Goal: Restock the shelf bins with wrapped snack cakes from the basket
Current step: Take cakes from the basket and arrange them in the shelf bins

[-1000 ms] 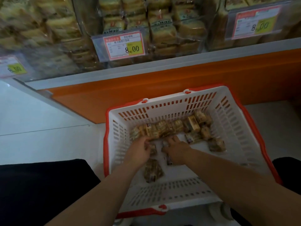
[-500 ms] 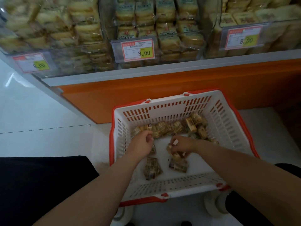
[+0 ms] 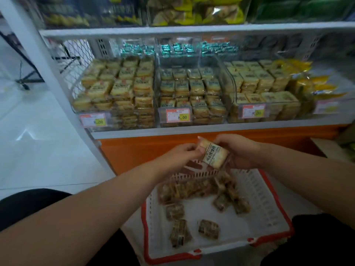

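Note:
A white plastic basket with a red rim [image 3: 269, 204] sits on the floor and holds several wrapped snack cakes [image 3: 208, 228]. Above its far edge my right hand [image 3: 240, 152] grips a stack of wrapped snack cakes [image 3: 214, 155]. My left hand [image 3: 179, 154] pinches the left end of that stack. Three clear shelf bins, left [image 3: 113, 89], middle [image 3: 192, 93] and right [image 3: 263, 91], stand on the lowest shelf, stacked with the same kind of cakes.
Red and yellow price tags [image 3: 177, 115] hang on the bin fronts. An orange base panel [image 3: 134, 150] runs below the shelf. A white shelf upright [image 3: 48, 73] slants at the left. Upper shelves carry yellow and green packets [image 3: 192, 10]. My dark-clad knees flank the basket.
Both hands rose out of the basket with a stack of cakes and now hold it above the far rim. The view tilted up and shows the shelf bins.

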`<action>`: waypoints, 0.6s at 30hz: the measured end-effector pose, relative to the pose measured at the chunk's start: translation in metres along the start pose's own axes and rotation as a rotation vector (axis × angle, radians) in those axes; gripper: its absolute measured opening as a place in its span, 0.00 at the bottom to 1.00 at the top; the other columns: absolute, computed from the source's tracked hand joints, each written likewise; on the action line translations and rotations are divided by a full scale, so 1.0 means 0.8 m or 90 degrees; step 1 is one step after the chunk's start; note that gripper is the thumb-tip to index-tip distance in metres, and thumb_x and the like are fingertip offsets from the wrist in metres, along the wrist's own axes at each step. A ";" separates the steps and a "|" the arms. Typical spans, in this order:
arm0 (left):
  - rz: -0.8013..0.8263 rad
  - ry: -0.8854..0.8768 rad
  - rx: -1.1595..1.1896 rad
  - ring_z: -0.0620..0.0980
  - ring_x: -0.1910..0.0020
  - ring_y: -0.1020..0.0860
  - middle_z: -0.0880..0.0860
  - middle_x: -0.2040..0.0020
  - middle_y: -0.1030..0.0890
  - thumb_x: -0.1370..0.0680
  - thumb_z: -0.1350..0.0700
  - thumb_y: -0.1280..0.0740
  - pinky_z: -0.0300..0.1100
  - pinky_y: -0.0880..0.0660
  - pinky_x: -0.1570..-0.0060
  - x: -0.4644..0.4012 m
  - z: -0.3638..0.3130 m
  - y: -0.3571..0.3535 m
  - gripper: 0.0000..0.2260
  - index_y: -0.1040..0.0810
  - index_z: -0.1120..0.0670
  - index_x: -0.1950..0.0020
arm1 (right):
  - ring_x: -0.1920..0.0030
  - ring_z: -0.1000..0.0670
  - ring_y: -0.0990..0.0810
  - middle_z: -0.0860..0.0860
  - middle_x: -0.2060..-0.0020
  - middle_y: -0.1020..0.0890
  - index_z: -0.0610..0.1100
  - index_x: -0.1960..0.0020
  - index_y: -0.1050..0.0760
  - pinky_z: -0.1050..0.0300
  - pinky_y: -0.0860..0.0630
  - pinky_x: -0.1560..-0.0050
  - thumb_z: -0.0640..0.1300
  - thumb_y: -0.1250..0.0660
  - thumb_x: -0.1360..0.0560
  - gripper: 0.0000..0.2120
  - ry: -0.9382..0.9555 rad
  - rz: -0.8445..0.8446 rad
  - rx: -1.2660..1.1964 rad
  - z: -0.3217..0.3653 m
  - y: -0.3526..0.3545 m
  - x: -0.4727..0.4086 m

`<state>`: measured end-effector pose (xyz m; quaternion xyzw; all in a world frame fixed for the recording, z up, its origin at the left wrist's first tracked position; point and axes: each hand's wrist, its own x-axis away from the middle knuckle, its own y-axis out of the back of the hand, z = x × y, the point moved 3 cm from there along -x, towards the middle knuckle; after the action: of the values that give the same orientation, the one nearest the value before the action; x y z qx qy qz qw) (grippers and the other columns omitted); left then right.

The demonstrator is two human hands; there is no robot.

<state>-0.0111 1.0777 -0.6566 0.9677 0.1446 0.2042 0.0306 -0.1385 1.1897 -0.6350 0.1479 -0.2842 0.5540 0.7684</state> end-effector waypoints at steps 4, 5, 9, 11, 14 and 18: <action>-0.019 -0.011 0.052 0.50 0.55 0.18 0.55 0.50 0.18 0.18 0.56 0.36 0.43 0.21 0.54 0.010 -0.057 0.036 0.09 0.23 0.56 0.39 | 0.51 0.43 0.18 0.41 0.49 0.17 0.40 0.39 0.24 0.48 0.22 0.52 0.48 0.44 0.17 0.16 0.069 -0.029 0.045 0.051 -0.018 0.011; -0.038 -0.026 0.050 0.50 0.55 0.18 0.55 0.50 0.18 0.19 0.58 0.35 0.42 0.21 0.56 0.009 -0.069 0.049 0.09 0.23 0.56 0.40 | 0.51 0.44 0.17 0.44 0.49 0.16 0.41 0.40 0.23 0.49 0.20 0.53 0.48 0.41 0.18 0.14 0.096 -0.040 0.072 0.067 -0.022 0.012; -0.097 -0.115 0.007 0.51 0.47 0.18 0.53 0.44 0.17 0.20 0.56 0.32 0.49 0.21 0.43 0.001 -0.101 0.097 0.13 0.23 0.53 0.36 | 0.51 0.53 0.17 0.51 0.49 0.16 0.47 0.40 0.22 0.58 0.19 0.52 0.45 0.33 0.21 0.11 0.223 -0.097 0.325 0.123 -0.032 0.012; -0.182 -0.162 -0.083 0.47 0.50 0.19 0.51 0.42 0.19 0.20 0.52 0.33 0.46 0.21 0.47 -0.004 -0.116 0.112 0.17 0.26 0.54 0.32 | 0.55 0.53 0.17 0.48 0.51 0.16 0.47 0.40 0.25 0.59 0.18 0.56 0.42 0.30 0.24 0.13 0.274 -0.159 0.309 0.140 -0.027 -0.005; -0.418 -0.272 -0.455 0.46 0.42 0.24 0.47 0.37 0.23 0.18 0.49 0.37 0.46 0.24 0.45 -0.005 -0.141 0.137 0.18 0.31 0.50 0.29 | 0.53 0.48 0.16 0.45 0.51 0.16 0.45 0.41 0.30 0.49 0.18 0.48 0.44 0.26 0.27 0.19 0.320 -0.276 0.184 0.162 -0.019 -0.042; -0.534 -0.288 -0.793 0.53 0.31 0.33 0.50 0.31 0.27 0.19 0.55 0.40 0.50 0.33 0.36 -0.004 -0.136 0.156 0.20 0.32 0.50 0.27 | 0.59 0.51 0.19 0.44 0.52 0.17 0.40 0.44 0.25 0.57 0.20 0.56 0.46 0.28 0.25 0.14 0.260 -0.362 0.184 0.189 -0.026 -0.096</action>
<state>-0.0243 0.9570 -0.5438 0.6547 0.3471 0.0168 0.6713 -0.1777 1.0422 -0.5593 0.2142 0.0080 0.3712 0.9035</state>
